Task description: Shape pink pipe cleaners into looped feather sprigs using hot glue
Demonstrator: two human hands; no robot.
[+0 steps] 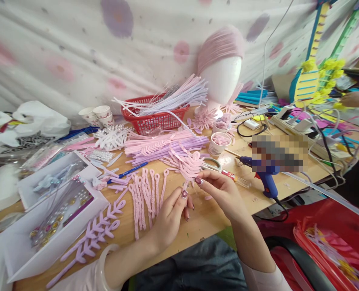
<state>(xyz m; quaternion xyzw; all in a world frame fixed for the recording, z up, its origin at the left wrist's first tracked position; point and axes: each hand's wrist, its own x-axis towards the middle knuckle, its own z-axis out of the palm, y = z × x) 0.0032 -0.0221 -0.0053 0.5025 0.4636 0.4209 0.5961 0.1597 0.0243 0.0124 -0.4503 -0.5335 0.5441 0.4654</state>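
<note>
Pink chenille makes up the fan-shaped piece of fuzzy stems (189,167) seen in the head view, raised just above the wooden table (197,230) between the person's two hands. The left hand (172,210) pinches its narrow lower end, thumb against curled fingers with no visible gap; the right hand (220,190) has thumb and forefinger closed on its lower right edge. It looks very light and soft, with a nap that should grip the skin rather than slip; if wire runs inside, as seems likely, it would bend easily and keep the bend. The gathered base looks the soundest place to hold, since squeezing the spread strands could flatten or skew them. Just left of the hands lie twisted pink fuzzy strips with looped ends (147,194), and beyond these lilac leaf-branched chenille sprigs (99,228). As for writing, the crumpled white plastic bag (43,121) carries bold black capitals, too creased to read whole. The red plastic mesh basket (164,121) shows dark letters near its right rim, partly covered and not clearly legible. A pixelated patch covers part of the blue glue gun (269,184), so no brand can be told there.
</note>
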